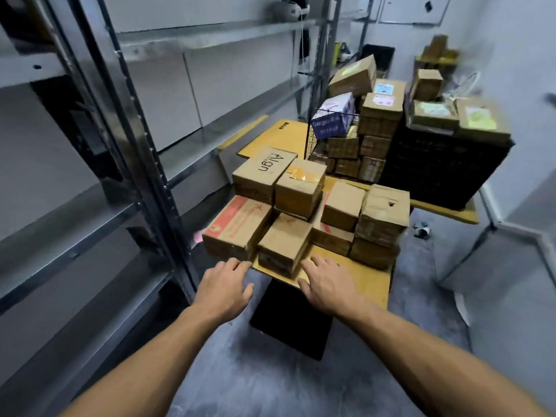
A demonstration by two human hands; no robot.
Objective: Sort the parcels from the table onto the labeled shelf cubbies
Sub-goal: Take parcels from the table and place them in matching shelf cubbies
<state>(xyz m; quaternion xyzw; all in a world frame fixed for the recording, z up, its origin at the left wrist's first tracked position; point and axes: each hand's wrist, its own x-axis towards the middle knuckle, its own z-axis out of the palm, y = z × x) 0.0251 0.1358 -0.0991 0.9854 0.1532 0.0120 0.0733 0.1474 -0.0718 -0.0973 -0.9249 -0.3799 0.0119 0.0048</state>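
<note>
Several cardboard parcels are stacked on a yellow table [365,279]. Nearest me is a small plain brown box [284,242] at the table's front edge. Left of it lies a box with red print [236,227]. Behind them sit a box marked "Align" [264,171] and a taped box [301,186]. My left hand [224,288] reaches toward the small box's left side, fingers apart, holding nothing. My right hand [326,282] hovers at the box's right side, also with spread fingers and nothing in it. Neither hand clearly touches the box.
A grey metal shelf rack [126,121] runs along the left, its levels bare in view. Farther back stand a wire basket [313,136] with more boxes and a black crate [445,170] topped with parcels. A black base [290,319] sits under the table.
</note>
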